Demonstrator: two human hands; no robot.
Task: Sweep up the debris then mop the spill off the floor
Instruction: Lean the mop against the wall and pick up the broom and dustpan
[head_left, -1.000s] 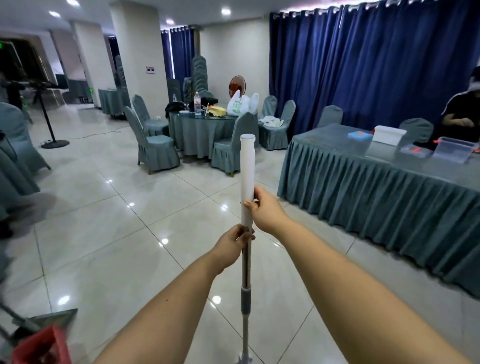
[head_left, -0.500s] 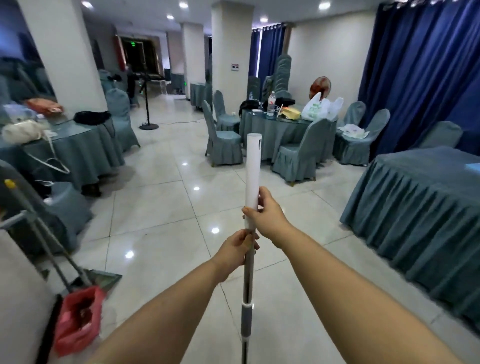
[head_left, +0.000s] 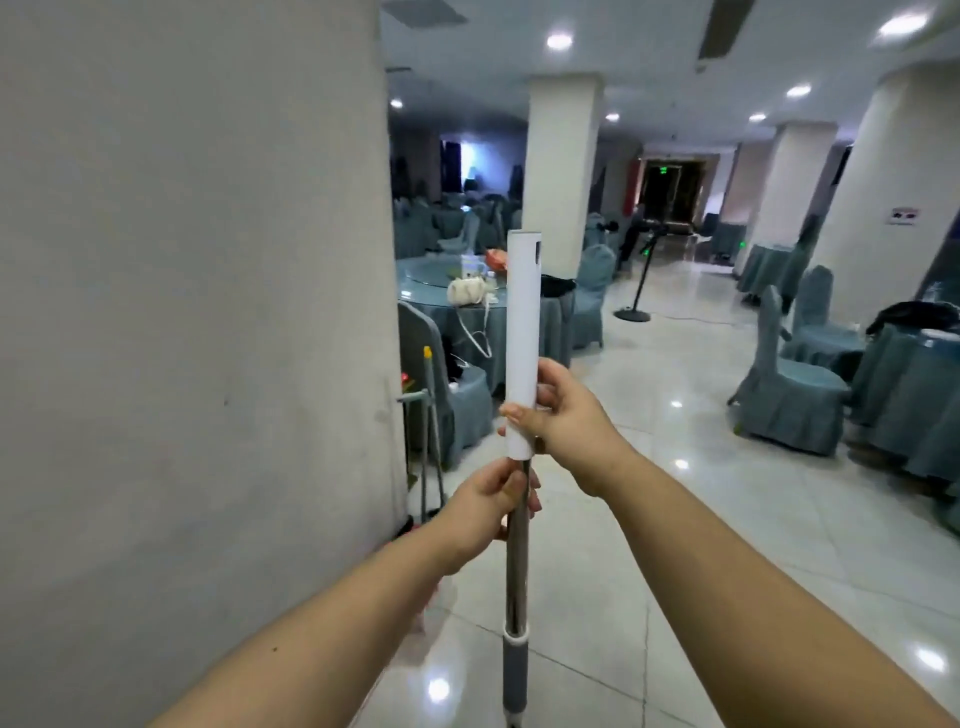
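Standing upright, the mop handle (head_left: 522, 332) is held two-handed: right grip (head_left: 566, 423) curled round its white upper part, left grip (head_left: 483, 512) curled round the metal just beneath.

A plain grey wall (head_left: 182, 312) fills the view from 7 to 11 o'clock. Glossy pale floor tiles (head_left: 675, 519) extend from 6 to 3 o'clock and reflect the recessed ceiling lights (head_left: 559, 40) at 12 to 2 o'clock. A teal-draped round table (head_left: 431, 283) stands at 12 o'clock beside a square column (head_left: 561, 171), with a covered chair (head_left: 789, 395) at 3 o'clock.
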